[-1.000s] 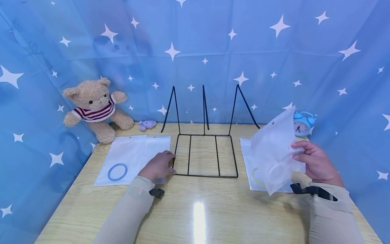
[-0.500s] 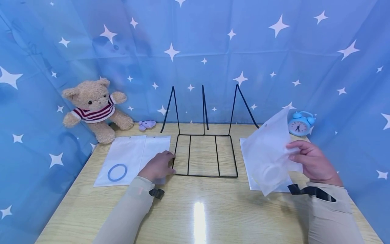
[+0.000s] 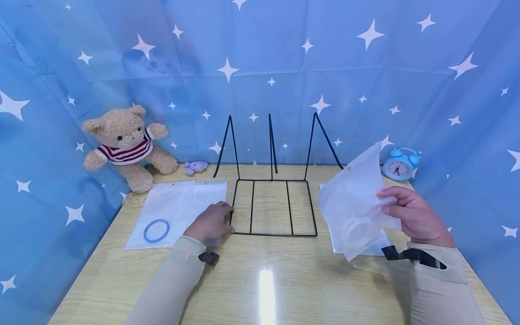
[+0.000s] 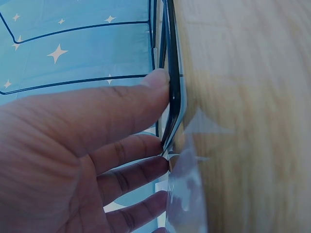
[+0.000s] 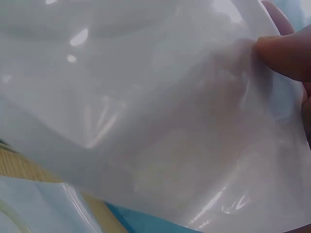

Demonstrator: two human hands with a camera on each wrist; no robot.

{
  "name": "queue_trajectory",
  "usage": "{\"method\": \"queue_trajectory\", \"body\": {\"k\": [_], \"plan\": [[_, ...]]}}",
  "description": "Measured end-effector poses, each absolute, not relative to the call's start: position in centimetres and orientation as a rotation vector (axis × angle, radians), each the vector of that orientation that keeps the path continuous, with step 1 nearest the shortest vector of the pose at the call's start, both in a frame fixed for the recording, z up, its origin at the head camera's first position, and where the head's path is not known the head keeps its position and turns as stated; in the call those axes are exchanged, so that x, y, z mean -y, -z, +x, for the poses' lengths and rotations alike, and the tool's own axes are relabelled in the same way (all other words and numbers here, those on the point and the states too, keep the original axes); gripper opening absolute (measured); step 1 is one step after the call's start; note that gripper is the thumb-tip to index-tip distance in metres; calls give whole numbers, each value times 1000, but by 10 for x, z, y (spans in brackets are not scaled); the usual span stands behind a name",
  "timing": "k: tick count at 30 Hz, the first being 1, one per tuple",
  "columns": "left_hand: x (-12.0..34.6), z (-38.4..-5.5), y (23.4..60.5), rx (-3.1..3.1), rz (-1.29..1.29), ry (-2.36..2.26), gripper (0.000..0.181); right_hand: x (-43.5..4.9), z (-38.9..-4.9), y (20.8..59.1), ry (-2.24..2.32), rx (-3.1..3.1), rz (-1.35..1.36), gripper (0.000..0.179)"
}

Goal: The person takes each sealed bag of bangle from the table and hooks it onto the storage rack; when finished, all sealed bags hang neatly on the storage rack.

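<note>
My left hand (image 3: 210, 221) rests at the front left corner of a black wire rack (image 3: 289, 207), thumb and fingertips at its wire. In the left wrist view, the thumb lies against the wire (image 4: 174, 97), fingers fairly straight and spread. My right hand (image 3: 418, 216) pinches the right edge of a translucent white plastic bag (image 3: 353, 198), lifted and tilted. A pale ring (image 3: 357, 231) shows through its lower part. Beneath it lies another white bag (image 3: 375, 246), partly covered. In the right wrist view, the raised bag (image 5: 146, 97) fills most of the picture.
Two white bags (image 3: 168, 203) lie left of the rack, with a blue ring (image 3: 156, 230) on one. Behind stand a teddy bear (image 3: 123, 144), a small purple toy (image 3: 196, 167) and a blue alarm clock (image 3: 400, 167). A blue star-patterned curtain (image 3: 260, 90) surrounds the table (image 3: 227, 289).
My right hand has moved slightly left with the bag, which covers more of the bag below and shows more of the clock. My left hand stays at the rack's corner.
</note>
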State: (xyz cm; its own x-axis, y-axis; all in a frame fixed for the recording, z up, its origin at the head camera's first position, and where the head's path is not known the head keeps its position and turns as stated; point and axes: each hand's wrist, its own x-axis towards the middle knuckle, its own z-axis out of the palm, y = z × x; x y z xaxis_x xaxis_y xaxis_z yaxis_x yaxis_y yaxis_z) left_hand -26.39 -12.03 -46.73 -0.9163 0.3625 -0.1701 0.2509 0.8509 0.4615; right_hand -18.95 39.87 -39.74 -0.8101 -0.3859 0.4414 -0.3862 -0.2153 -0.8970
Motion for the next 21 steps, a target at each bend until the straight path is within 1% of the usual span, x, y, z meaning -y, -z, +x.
{"method": "queue_trajectory", "body": {"k": [5, 12, 21], "plan": [[120, -264, 468, -2776, 469, -636, 68, -398, -188, 393, -2248, 2066, 916, 59], [120, -263, 466, -2776, 472, -635, 68, -395, -186, 390, -2222, 2115, 856, 57], [121, -263, 468, -2779, 468, -649, 69, -392, -186, 388, -2185, 2149, 861, 58]]}}
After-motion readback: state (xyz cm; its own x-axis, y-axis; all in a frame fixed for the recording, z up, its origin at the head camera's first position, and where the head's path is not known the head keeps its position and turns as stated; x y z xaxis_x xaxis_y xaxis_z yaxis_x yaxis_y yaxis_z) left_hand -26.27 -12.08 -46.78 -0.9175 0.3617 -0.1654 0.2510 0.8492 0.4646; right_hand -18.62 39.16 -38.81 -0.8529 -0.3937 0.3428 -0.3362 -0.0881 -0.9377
